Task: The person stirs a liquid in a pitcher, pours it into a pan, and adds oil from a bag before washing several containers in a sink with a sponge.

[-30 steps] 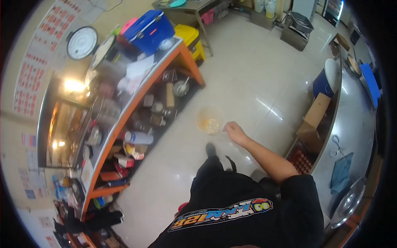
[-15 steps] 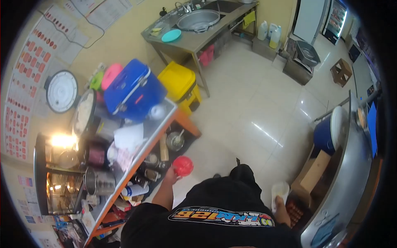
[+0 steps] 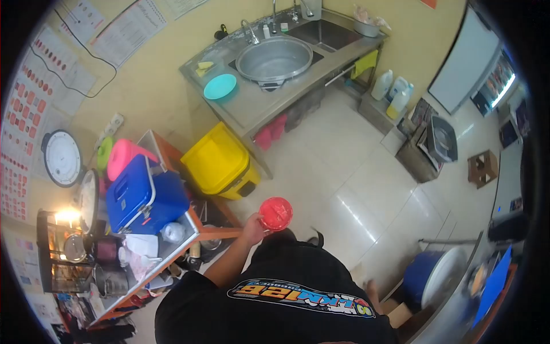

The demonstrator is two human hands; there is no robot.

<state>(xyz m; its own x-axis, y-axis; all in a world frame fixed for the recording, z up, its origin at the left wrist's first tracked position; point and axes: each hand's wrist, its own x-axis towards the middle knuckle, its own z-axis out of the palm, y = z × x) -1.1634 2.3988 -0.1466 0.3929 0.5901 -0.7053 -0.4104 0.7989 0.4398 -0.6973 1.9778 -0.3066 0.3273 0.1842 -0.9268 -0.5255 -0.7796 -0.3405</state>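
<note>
My left hand grips a round red plastic bowl by its near side, with the fingers at the rim. Some paler patches show inside the bowl. It is held out in front of my body, over the tiled floor. Low on the right, my right hand is partly hidden beside my black shirt. A pale translucent plastic container shows faintly at its fingers, blending with the floor.
Ahead is a steel sink counter with a large metal basin and a turquoise plate. A yellow bin stands below. On the left table sits a blue cooler. A blue tub is at right.
I have moved forward toward the sink; counter and bin appear nearer. The red bowl has moved from beside the left shelf out over the floor. My right hand has left the counter's egg area.
</note>
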